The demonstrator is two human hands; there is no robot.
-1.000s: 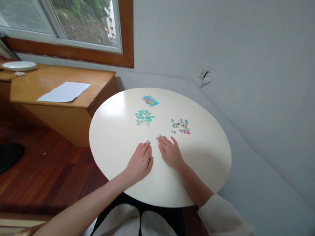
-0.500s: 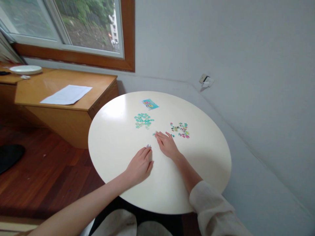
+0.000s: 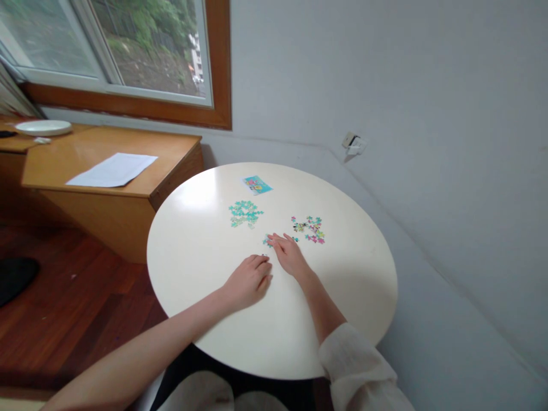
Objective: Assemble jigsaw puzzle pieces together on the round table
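My left hand lies palm down on the round cream table, its fingers loosely bent and together, the tips beside a tiny puzzle piece. My right hand rests flat just to its right, fingers stretched out onto a small teal clump of pieces. Beyond the hands sit a teal cluster of joined pieces and a multicoloured cluster. A small picture card lies at the table's far side.
A wooden desk stands to the left with a white sheet of paper and a white plate on it. A grey wall runs close behind and to the right of the table, with a socket.
My right hand has slid forward with the small teal clump toward the two clusters. My left hand has shifted slightly right and its fingers have bent. The view has drifted a little.
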